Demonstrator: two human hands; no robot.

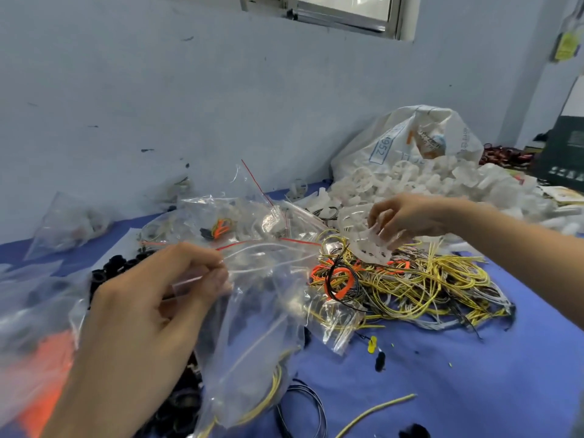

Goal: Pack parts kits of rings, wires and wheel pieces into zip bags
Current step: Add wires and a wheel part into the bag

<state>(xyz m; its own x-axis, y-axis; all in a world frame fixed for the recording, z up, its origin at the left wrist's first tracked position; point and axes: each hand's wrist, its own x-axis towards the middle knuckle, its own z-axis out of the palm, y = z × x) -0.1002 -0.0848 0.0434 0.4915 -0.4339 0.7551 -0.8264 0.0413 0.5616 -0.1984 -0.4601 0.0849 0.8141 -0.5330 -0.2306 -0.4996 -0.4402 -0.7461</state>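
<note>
My left hand (151,314) pinches the rim of a clear zip bag (252,324) that hangs open toward the right; yellow wire shows inside its lower part. My right hand (407,216) grips white translucent wheel pieces (376,245) just above the tangle of yellow, white and black wires (426,289). Orange rings (341,279) lie at the left end of that tangle. A heap of white wheel pieces (442,181) spreads behind my right hand. Black rings (117,267) lie beyond my left hand, partly hidden by it.
Filled zip bags (240,222) with red seal lines lie in the middle; another bag (72,222) leans by the wall. A white sack (410,137) stands at the back right. A bag with orange parts (38,358) sits at the left. The blue table cover (474,374) shows at front right.
</note>
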